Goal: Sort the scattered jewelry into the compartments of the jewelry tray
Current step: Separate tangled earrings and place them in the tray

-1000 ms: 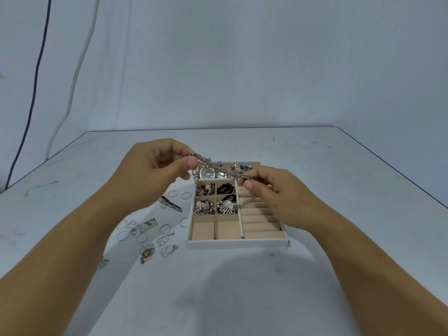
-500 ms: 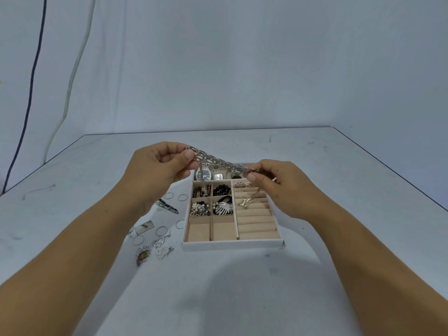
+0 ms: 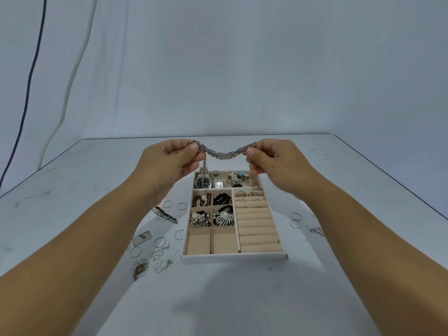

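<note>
— Both hands sit higher and farther apart than a second ago, don't they?
— Yes. The left hand point(image 3: 167, 161) and right hand point(image 3: 274, 163) have lifted clear of the tray's far end. The chain bracelet point(image 3: 224, 154), which ran slanted between them, now hangs level with a shallow sag in the middle.
— How do they grip it?
— Each pinches one end between thumb and forefinger, with the other fingers curled beneath.
— Where is the chain?
— In the air above the far edge of the jewelry tray point(image 3: 232, 258), touching nothing but fingers.
— And the tray itself?
— It lies mid-tabletop point(image 3: 242, 306). Two watches point(image 3: 203, 181) lie in its far-left compartment, and beads and pearls fill four small squares nearer. The two near-left compartments point(image 3: 198, 243) show only beige lining, and ring rolls point(image 3: 257, 224) run down the right side.
— Anything loose?
— Thin hoops point(image 3: 180, 206) and pendants point(image 3: 160, 254) lie left of the tray, toward the tabletop's left edge. A few rings point(image 3: 295, 219) lie to its right.
</note>
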### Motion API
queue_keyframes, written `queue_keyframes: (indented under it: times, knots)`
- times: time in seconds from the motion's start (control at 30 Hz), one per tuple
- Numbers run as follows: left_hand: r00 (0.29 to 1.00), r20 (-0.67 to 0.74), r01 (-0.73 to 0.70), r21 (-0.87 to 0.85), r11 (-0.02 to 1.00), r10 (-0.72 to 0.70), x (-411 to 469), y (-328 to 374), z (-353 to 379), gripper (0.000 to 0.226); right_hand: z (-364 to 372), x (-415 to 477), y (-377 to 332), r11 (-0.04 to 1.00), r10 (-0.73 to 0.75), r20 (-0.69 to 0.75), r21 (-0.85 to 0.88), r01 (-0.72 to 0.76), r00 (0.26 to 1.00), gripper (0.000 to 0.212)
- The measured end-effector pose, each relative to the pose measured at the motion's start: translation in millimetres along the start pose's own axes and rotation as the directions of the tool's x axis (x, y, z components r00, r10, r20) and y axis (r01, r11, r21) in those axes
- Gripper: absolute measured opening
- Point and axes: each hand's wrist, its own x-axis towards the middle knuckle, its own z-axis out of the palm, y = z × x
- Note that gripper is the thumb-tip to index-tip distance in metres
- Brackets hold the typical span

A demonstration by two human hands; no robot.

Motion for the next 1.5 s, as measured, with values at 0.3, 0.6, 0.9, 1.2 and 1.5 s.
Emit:
queue_keyframes:
  times: [0.3,0.6,0.9,1.2,1.5]
  knots:
    - [0.998,-0.007,0.055,-0.003,0.998,-0.055,23,-18,6,0.01,13,20,12,0.999,0.036,-0.014,-0.028,-0.037,0.999,0.021]
    - [0.997,-0.008,0.08,0.04,0.996,-0.079,29,-38,-1,0.01,12,19,32,0.988,0.009,-0.087,-0.153,-0.022,0.996,0.024]
    - [0.974,0.048,-0.195,0.681,0.706,0.223,24,-54,0,0.002,6,21,31,0.999,0.011,-0.098,-0.037,-0.014,0.995,0.023]
    - [0.876,0.301,-0.373,0.918,0.133,0.376,25,-66,-8,0.016,7,21,36,0.999,0.038,-0.08,-0.017,-0.04,0.996,0.022]
    - [0.807,0.486,-0.538,0.839,0.079,0.336,24,-64,-11,0.016,15,19,34,0.997,0.06,-0.047,-0.034,-0.062,0.997,0.023]
